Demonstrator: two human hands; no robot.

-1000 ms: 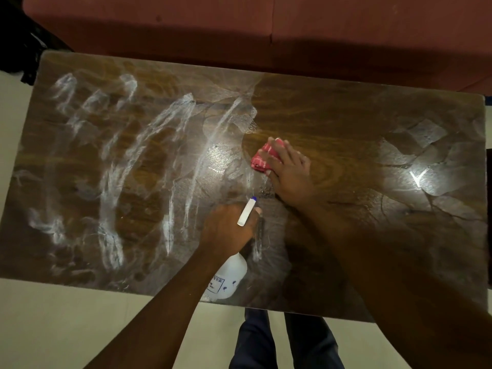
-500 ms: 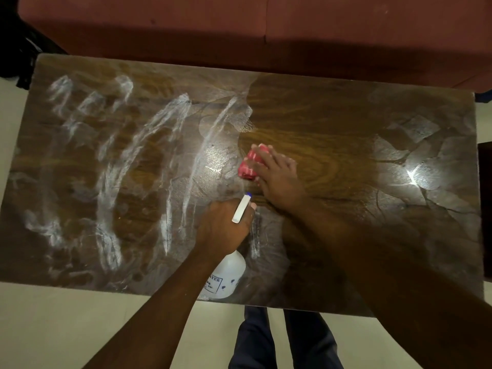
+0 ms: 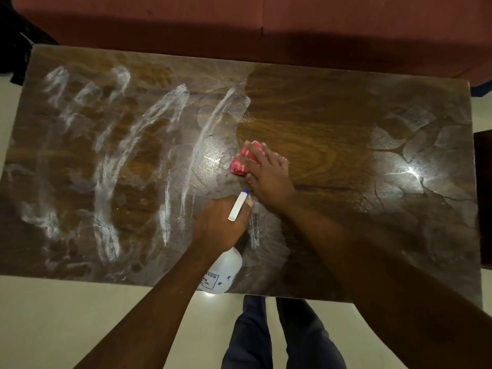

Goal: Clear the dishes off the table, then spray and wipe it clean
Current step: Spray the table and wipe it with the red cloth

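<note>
The right hand (image 3: 269,171) lies flat, fingers spread, pressing a small pink folded cloth (image 3: 243,161) onto the dark brown wooden counter (image 3: 332,123) near its middle; only the cloth's left part shows past the fingertips. The left hand (image 3: 221,225) is closed around the neck of a white plastic spray bottle (image 3: 223,272), whose white trigger head with a blue tip (image 3: 238,205) points up and away toward the right hand, the two hands close together. The bottle's labelled body hangs over the counter's near edge. No dishes are visible on the counter, so the clearing step looks done and the wiping step is in hand. To the right of the cloth the wood grain reads clear and dark in a broad patch; to the left, white foamy streaks (image 3: 149,145) run in long arcs across the surface, and further right dull filmy patches (image 3: 415,145) catch the light. The next move likely calls for sweeping the cloth leftward through the streaks with steady flat pressure, keeping the bottle clear of its path. Beyond the far edge runs a reddish-brown seat (image 3: 346,27); pale floor (image 3: 66,315) lies below the near edge.
</note>
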